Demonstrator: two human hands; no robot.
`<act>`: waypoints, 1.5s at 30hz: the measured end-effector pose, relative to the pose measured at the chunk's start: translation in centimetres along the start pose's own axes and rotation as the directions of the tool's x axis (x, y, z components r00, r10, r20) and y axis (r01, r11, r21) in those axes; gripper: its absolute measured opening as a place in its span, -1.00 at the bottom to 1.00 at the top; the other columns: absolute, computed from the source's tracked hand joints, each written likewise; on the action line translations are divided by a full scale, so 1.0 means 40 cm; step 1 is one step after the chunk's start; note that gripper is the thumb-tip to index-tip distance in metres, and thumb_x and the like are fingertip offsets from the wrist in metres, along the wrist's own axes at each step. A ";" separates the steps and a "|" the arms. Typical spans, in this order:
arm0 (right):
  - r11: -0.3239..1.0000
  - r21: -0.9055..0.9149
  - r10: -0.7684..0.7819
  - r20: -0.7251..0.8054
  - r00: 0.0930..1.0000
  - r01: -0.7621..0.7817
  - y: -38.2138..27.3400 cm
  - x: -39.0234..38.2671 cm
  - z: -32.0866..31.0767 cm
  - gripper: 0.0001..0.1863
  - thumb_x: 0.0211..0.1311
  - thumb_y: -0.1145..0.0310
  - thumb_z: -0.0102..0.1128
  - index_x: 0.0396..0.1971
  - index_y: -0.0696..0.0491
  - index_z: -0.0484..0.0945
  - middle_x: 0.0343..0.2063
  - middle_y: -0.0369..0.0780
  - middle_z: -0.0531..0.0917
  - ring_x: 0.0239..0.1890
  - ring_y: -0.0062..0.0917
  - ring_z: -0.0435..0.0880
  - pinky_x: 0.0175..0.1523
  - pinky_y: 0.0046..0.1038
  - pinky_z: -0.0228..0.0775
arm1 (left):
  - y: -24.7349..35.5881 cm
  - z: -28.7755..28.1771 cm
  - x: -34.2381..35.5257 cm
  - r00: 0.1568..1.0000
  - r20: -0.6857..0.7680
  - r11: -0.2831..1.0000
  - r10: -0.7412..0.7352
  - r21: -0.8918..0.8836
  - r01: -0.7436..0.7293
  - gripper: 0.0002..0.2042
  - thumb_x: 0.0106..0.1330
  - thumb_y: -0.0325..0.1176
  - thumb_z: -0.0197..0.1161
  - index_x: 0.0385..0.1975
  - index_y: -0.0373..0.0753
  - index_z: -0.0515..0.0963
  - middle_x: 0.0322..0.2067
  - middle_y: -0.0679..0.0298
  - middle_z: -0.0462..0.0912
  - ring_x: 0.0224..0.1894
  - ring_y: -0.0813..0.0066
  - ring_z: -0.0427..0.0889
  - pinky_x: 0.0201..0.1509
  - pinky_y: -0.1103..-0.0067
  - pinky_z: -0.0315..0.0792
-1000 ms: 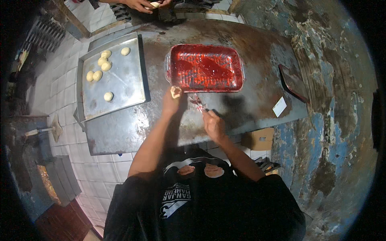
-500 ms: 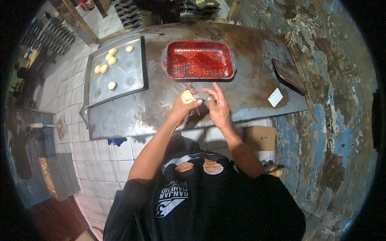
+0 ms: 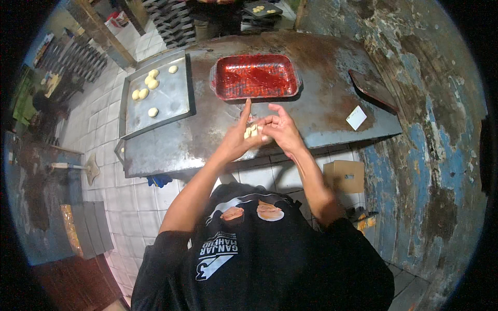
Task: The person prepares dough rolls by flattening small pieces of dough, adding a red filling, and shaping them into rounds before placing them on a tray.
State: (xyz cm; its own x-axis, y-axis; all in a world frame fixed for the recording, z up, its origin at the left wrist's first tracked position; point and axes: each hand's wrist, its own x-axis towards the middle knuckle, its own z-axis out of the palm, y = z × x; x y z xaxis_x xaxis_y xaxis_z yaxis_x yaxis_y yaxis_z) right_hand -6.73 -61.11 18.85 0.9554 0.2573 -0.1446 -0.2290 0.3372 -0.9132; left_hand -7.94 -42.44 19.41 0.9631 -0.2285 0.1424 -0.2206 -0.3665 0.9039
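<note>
Between my hands is a pale piece of dough (image 3: pixel 250 131), partly hidden by fingers. My left hand (image 3: pixel 238 138) cups it, index finger stretched up toward the glass dish (image 3: pixel 254 78) smeared with red paste. My right hand (image 3: pixel 281 133) pinches at the dough, some fingers raised. Behind my fingers, a small red-smeared utensil lies on the metal table, only partly visible. To the left, a square metal tray (image 3: pixel 129 127) holds several round dough balls (image 3: pixel 153 112).
The metal table (image 3: pixel 332 83) bears a dark flat tray (image 3: pixel 372 90) and a white card (image 3: pixel 356 117) on the right. A cardboard box (image 3: pixel 343 178) stands below, beside the peeling wall (image 3: pixel 425 145). Another tray with dough (image 3: pixel 263 10) sits at the back.
My right hand has let go of the red-smeared utensil and moved onto the dough in my left hand. The other person's hands at the back are no longer visible.
</note>
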 end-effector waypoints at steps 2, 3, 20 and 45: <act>0.792 -0.556 -0.123 0.261 0.957 0.253 -0.026 -0.005 0.035 -0.30 0.21 0.60 0.31 0.33 0.14 0.20 -0.25 -0.21 0.70 -0.14 -0.56 0.70 -0.02 -0.48 0.58 | -0.006 -0.030 -0.008 0.996 0.091 0.997 -0.019 0.079 0.012 -0.55 0.41 -0.20 0.26 0.26 -0.19 0.51 0.09 0.04 0.67 0.14 0.16 0.65 0.20 0.34 0.47; 0.806 -0.539 -0.109 0.272 0.956 0.246 -0.028 -0.006 0.068 -0.30 0.21 0.60 0.31 0.33 0.14 0.20 -0.25 -0.21 0.70 -0.14 -0.56 0.70 -0.02 -0.48 0.58 | -0.020 -0.051 -0.023 0.989 0.145 0.994 0.011 0.107 -0.027 -0.51 0.39 -0.20 0.29 0.30 -0.17 0.49 0.06 0.04 0.69 0.12 0.16 0.66 0.21 0.34 0.46; 0.494 -0.526 -0.525 0.454 0.720 0.692 0.181 0.191 0.480 -0.57 0.24 0.46 0.36 0.10 0.20 0.52 0.07 -0.05 0.59 0.15 -0.38 0.59 0.23 -0.37 0.44 | -0.162 -0.409 -0.208 0.887 -0.178 0.831 -0.426 -0.466 0.305 -0.39 0.60 0.17 -0.22 0.45 -0.08 0.31 0.34 0.18 0.43 0.34 0.42 0.38 0.43 0.41 0.20; -0.047 -0.518 0.030 0.854 0.519 0.854 0.958 1.140 1.258 -0.56 0.24 0.32 0.22 0.04 0.26 0.43 0.28 0.12 0.39 0.36 0.00 0.30 0.39 -0.05 0.18 | -0.785 -1.121 -0.474 0.315 -0.651 0.723 -0.691 -0.607 0.331 -0.36 0.49 -0.56 0.11 0.51 -0.24 0.03 0.34 -0.01 0.37 0.18 0.32 0.57 0.18 0.48 0.52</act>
State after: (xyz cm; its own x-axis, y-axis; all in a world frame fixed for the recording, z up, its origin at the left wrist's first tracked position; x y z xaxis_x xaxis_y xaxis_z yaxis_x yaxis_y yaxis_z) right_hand 18.68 9.11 -3.56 0.3302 0.9172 0.2231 0.9233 -0.2647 -0.2781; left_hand -12.32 13.85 6.41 0.5565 0.7679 -0.3172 0.2531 0.2069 0.9451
